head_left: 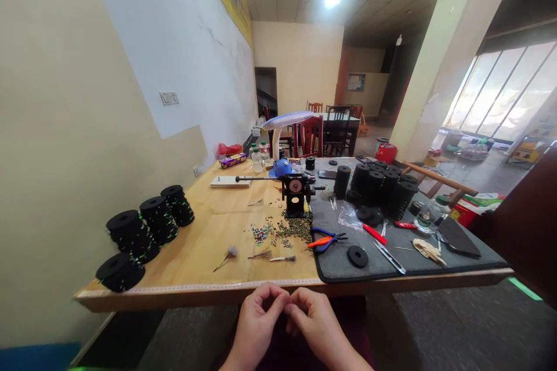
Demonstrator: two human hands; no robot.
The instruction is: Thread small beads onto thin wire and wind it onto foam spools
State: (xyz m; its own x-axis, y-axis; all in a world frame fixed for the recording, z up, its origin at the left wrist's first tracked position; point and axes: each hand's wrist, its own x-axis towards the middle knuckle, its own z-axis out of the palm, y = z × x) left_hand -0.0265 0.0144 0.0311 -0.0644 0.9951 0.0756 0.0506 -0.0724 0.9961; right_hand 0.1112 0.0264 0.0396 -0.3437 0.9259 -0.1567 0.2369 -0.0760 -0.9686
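My left hand [256,320] and my right hand [314,319] meet below the front edge of the wooden table [204,243], fingertips pinched together and touching each other. Whatever they pinch is too small to make out. On the table ahead of them lie a few short wire bundles [261,255], a scatter of small coloured and metallic pieces [282,231], and a black hand-crank winder [296,192] standing upright.
Wound black spools [148,223] stand at the table's left edge. A dark mat [418,258] carries orange-handled pliers [325,239], a red cutter [374,233], tweezers [389,257], a black disc [357,256] and several empty black spools [383,185]. A desk lamp [285,127] stands behind.
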